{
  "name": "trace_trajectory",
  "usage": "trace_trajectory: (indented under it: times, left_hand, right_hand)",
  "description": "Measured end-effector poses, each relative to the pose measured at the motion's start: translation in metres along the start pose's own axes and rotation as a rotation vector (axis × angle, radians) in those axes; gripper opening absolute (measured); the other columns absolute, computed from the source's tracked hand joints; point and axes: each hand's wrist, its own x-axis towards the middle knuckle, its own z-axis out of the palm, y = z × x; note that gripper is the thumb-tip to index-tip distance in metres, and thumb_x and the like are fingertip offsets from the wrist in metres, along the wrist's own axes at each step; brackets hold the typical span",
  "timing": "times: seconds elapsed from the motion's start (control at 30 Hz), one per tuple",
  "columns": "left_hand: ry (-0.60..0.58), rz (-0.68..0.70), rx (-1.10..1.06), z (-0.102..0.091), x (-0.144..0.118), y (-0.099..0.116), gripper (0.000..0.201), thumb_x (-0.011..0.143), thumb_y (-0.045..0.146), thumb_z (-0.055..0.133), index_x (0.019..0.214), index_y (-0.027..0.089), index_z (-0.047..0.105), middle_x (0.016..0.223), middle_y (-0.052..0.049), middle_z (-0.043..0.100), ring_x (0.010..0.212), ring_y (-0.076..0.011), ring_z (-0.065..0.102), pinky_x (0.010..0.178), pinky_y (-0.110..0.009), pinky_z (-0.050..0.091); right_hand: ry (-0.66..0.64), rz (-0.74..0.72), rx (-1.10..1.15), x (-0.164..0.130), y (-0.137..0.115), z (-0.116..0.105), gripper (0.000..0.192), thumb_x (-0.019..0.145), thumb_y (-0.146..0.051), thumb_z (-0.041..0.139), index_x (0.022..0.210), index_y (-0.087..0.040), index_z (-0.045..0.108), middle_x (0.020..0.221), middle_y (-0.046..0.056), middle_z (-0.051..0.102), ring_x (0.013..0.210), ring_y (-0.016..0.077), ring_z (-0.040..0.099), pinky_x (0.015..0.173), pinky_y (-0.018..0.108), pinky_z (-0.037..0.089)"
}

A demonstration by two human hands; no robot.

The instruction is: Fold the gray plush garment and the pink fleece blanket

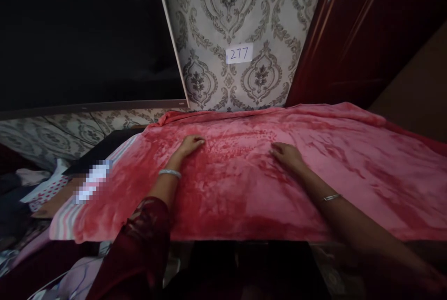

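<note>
Both hands, left hand [190, 144] and right hand [287, 155], lie flat and open, gripping nothing, on a soft, floppy pink blanket [349, 170]; its edges look easiest to grasp.

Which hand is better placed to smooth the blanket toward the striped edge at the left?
The left hand, probably: it lies flat on the pink blanket, nearer the striped edge than the right hand.

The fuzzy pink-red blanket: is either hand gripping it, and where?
Neither grips it. The left hand and right hand lie flat, palms down, on top of the fuzzy pink-red blanket near its middle.
</note>
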Motion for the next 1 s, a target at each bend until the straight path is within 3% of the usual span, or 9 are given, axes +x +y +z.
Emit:
trace_trajectory:
  times: [0.1,0.2,0.43,0.67,0.87,1.0]
  left_hand:
    - [0.01,0.082,-0.156,0.028,0.02,0.018,0.036,0.085,0.045,0.063,0.097,0.014,0.075,0.094,-0.006,0.075,0.088,-0.0206,0.067,0.083,-0.031,0.054]
    - [0.04,0.134,-0.243,0.046,0.031,0.022,0.033,0.079,0.046,0.07,0.084,0.014,0.073,0.08,-0.003,0.071,0.077,-0.0181,0.064,0.075,-0.03,0.053]
    - [0.097,0.216,-0.202,0.061,0.026,0.0,0.01,0.079,0.026,0.072,0.083,0.017,0.074,0.087,-0.004,0.071,0.086,-0.0183,0.063,0.087,-0.034,0.05]
    - [0.068,0.245,-0.109,0.066,0.033,-0.006,0.007,0.08,0.021,0.073,0.086,0.019,0.074,0.088,-0.003,0.069,0.088,-0.0184,0.06,0.091,-0.034,0.047]
    - [0.072,0.246,-0.056,0.066,0.031,0.0,0.003,0.081,0.018,0.07,0.083,0.019,0.073,0.088,-0.003,0.069,0.091,-0.0192,0.06,0.092,-0.035,0.046]
    - [0.091,0.225,-0.012,0.067,0.029,0.003,0.004,0.079,0.018,0.072,0.083,0.019,0.072,0.088,-0.003,0.069,0.089,-0.0191,0.06,0.088,-0.033,0.046]
  right_hand:
    - [0.059,0.002,0.167,0.031,-0.013,0.007,0.029,0.083,-0.031,0.06,0.104,-0.017,0.075,0.106,0.013,0.076,0.101,0.0289,0.07,0.094,0.044,0.054]
    - [0.069,-0.085,0.267,0.054,-0.028,0.023,0.024,0.082,-0.029,0.06,0.1,-0.019,0.074,0.102,0.008,0.077,0.095,0.0226,0.071,0.088,0.036,0.056]
    - [0.03,-0.181,0.382,0.052,-0.029,0.066,0.016,0.077,-0.026,0.064,0.089,-0.019,0.072,0.081,0.004,0.074,0.073,0.0184,0.067,0.068,0.031,0.054]
    - [-0.011,-0.202,0.309,0.055,-0.022,0.069,0.013,0.076,-0.021,0.069,0.089,-0.02,0.074,0.086,0.006,0.073,0.079,0.0192,0.065,0.076,0.033,0.051]
    - [0.033,-0.314,0.119,0.052,-0.023,0.066,0.018,0.084,-0.018,0.064,0.097,-0.021,0.076,0.092,0.008,0.074,0.087,0.0214,0.065,0.082,0.035,0.05]
    - [0.047,-0.351,0.056,0.051,-0.024,0.066,0.015,0.084,-0.017,0.065,0.093,-0.02,0.076,0.092,0.009,0.074,0.089,0.0223,0.065,0.086,0.036,0.048]
